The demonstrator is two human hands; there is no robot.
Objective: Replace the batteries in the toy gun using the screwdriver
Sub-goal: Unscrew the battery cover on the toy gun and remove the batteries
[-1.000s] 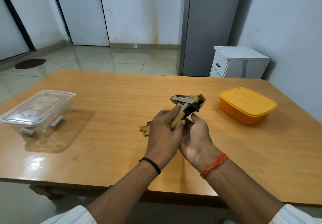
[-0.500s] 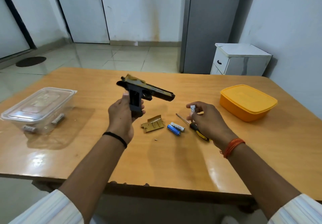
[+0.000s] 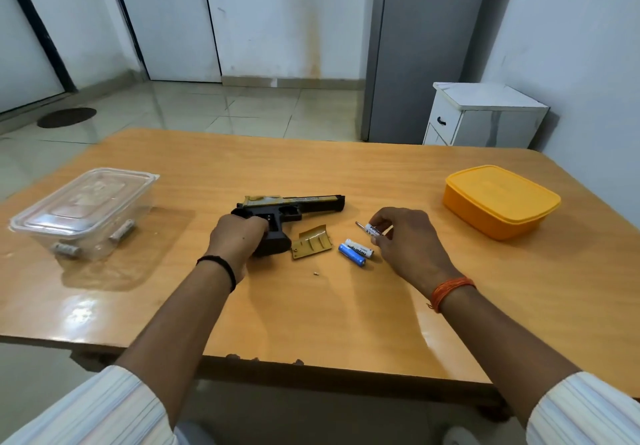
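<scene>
The black and gold toy gun lies on its side on the wooden table, barrel pointing right. My left hand grips its handle. The gold battery cover lies just right of the handle. A white battery and a blue battery lie side by side on the table. My right hand pinches another white battery above them. Only the screwdriver's metal tip shows; my right hand hides the rest. A tiny screw lies in front of the cover.
A clear lidded plastic box stands at the left of the table. An orange lidded box stands at the right. Beyond the table are a grey fridge and a small white cabinet.
My left hand has lowered the toy gun from the air onto the table. My right hand stays near the screwdriver with the white battery.
</scene>
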